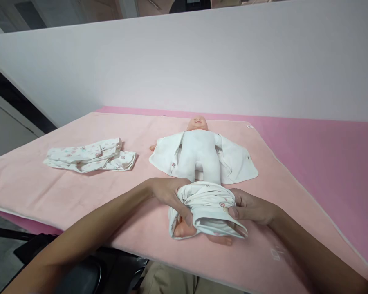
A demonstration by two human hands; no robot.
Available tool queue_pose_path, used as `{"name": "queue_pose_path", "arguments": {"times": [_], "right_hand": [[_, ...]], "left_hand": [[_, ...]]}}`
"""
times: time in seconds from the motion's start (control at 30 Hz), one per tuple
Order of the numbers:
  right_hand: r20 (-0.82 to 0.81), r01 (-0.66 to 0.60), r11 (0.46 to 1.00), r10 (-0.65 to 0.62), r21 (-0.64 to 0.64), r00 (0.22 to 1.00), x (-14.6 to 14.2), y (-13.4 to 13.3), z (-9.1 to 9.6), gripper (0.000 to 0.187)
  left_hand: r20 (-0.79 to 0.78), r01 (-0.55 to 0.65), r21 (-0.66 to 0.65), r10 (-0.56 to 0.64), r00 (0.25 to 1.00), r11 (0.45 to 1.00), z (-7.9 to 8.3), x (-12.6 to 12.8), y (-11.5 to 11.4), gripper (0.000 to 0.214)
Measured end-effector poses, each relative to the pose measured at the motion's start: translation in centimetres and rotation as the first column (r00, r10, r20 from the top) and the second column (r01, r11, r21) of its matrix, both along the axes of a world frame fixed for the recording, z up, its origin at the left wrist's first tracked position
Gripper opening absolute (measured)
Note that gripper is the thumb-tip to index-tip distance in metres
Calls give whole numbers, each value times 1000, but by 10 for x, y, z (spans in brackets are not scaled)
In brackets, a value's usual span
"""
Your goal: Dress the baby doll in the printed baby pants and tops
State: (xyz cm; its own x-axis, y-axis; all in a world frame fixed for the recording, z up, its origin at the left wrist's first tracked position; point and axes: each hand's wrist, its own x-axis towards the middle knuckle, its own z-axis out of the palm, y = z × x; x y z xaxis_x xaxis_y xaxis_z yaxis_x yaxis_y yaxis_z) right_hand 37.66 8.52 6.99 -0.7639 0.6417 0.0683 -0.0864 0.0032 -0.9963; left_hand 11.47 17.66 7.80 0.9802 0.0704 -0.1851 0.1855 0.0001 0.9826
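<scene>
A baby doll [198, 153] lies on its back on a pink towel [135, 134], head away from me, with an open white top spread under its body. A bunched pair of white printed trousers [207, 206] is gathered around the doll's legs, and its feet stick out below. My left hand [168, 194] grips the left side of the bunched trousers, fingers curled into the cloth. My right hand [248, 206] pinches the right side with thumb on top.
A second folded set of white printed baby clothes [90, 157] lies on the towel to the left. The towel covers a darker pink table [325, 143] set against a white wall. A dark chair [64, 261] shows below the near edge.
</scene>
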Motion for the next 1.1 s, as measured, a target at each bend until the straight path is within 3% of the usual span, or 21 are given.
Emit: {"name": "queue_pose_path", "arguments": {"times": [0.2, 0.27, 0.37, 0.43, 0.53, 0.67, 0.73, 0.83, 1.03, 1.1], "right_hand": [[-12, -105, 991, 104, -81, 995, 8, 5, -11, 50], [58, 6, 999, -3, -52, 998, 8, 8, -9, 47], [147, 269, 963, -270, 29, 952, 3, 7, 2, 39], [165, 432, 892, -450, 133, 878, -5, 0, 13, 31], [202, 619, 730, -678, 289, 706, -22, -23, 25, 16], [225, 759, 525, -851, 384, 475, -55, -76, 16, 16], [237, 798, 456, -890, 395, 391, -72, -102, 4, 19], [299, 821, 370, -919, 434, 257, -84, -126, -16, 21], [267, 762, 183, -964, 621, 13, -70, -129, -38, 17], [281, 744, 199, -960, 638, 16, -67, -129, -37, 16]], "left_hand": [[126, 71, -3, -70, 990, 997, 11, 7, -2, 48], [135, 76, 15, -77, 988, 997, 11, 6, -4, 46], [121, -82, 76, 72, 990, 994, 11, 4, -11, 47], [137, -226, 141, 208, 969, 964, 13, 4, -20, 54], [161, -372, 225, 342, 926, 901, 15, 3, -35, 64], [171, -468, 282, 436, 884, 838, 15, 1, -47, 41], [121, -414, 368, 398, 909, 833, 16, -1, -51, 33], [-13, -235, 527, 285, 959, 817, 21, -2, -56, 33], [-139, -91, 786, 318, 938, 612, 29, 14, -75, 36], [-170, -49, 831, 338, 926, 553, 29, 19, -81, 34]]}}
